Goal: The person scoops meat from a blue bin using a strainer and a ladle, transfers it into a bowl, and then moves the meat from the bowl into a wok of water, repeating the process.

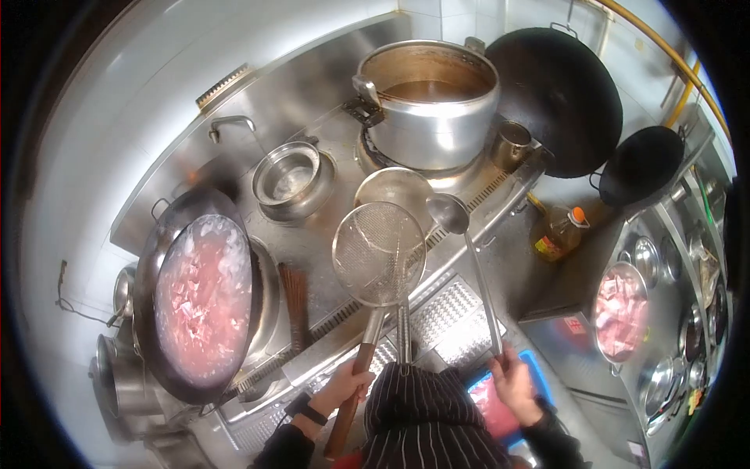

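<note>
My left hand [346,388] is closed around the wooden handle of a wire-mesh strainer [379,254], whose round mesh hangs over the front of the stove. Partly behind it rests a second strainer [393,186], its metal handle pointing toward me. My right hand [514,381] grips the long handle of a ladle [449,211]; the bowl is up near the stove edge, beside the strainers. On the left burner stands a large wok [144,313] full of cloudy liquid with pink meat pieces [201,301]. Between wok and strainers lies a brown bamboo brush [294,301].
A big steel pot [430,129] of brown liquid stands at the back. A faucet [233,123] reaches over a metal bowl [287,176]. Woks [558,102] lean at right, near an oil bottle [558,234]. A bowl of meat [621,309] and a blue-rimmed tray [539,374] sit to the right.
</note>
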The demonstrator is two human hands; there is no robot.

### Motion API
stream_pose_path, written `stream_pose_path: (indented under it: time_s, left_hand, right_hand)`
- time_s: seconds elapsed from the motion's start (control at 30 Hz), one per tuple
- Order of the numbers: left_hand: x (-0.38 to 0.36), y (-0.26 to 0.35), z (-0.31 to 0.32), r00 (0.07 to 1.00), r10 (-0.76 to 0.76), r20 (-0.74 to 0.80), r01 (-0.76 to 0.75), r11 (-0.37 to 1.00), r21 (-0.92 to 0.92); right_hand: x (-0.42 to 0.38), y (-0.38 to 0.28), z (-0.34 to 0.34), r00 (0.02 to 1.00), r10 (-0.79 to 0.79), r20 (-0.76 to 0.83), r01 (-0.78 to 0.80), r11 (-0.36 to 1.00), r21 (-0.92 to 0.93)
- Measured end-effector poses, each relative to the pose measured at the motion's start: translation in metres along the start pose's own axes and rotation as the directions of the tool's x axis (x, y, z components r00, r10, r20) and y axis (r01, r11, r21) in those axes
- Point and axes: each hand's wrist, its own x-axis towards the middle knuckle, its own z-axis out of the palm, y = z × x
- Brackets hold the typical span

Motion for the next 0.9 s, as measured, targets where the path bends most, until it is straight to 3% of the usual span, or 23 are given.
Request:
stream_pose_path:
  time_s: [0.13, 0.2, 0.33, 0.53, 0.7, 0.77, 0.9]
  left_hand:
    - [0.005, 0.005, 0.005, 0.999, 0.042, -0.021, -0.039, 0.992, 0.119]
    - [0.008, 0.017, 0.011, 0.998, -0.006, -0.063, 0.01, 0.998, 0.055]
    - [0.024, 0.004, 0.01, 0.999, 0.029, -0.04, -0.032, 0.996, -0.088]
    - [0.017, -0.011, 0.002, 0.995, 0.011, -0.095, -0.018, 0.997, -0.072]
    - [0.005, -0.03, -0.012, 0.988, -0.008, -0.154, -0.011, 0.993, -0.12]
    - [-0.001, -0.034, -0.018, 0.963, -0.001, -0.27, -0.044, 0.986, -0.159]
    - [-0.015, -0.04, -0.026, 0.959, -0.02, -0.282, -0.021, 0.99, -0.141]
  right_hand:
    - [0.005, 0.018, -0.003, 0.997, 0.054, -0.053, -0.056, 0.998, -0.042]
    - [0.015, 0.026, 0.002, 0.994, 0.003, -0.11, -0.005, 1.0, -0.011]
    - [0.06, 0.002, 0.016, 0.996, -0.044, -0.078, 0.03, 0.984, -0.178]
    - [0.117, -0.034, 0.058, 0.994, -0.102, -0.039, 0.091, 0.971, -0.223]
    - [0.128, -0.044, 0.09, 0.979, -0.07, 0.193, 0.122, 0.955, -0.269]
    - [0.125, -0.037, 0.101, 0.939, -0.082, 0.333, 0.175, 0.949, -0.261]
    - [0.09, -0.002, 0.142, 0.909, -0.214, 0.357, 0.291, 0.94, -0.179]
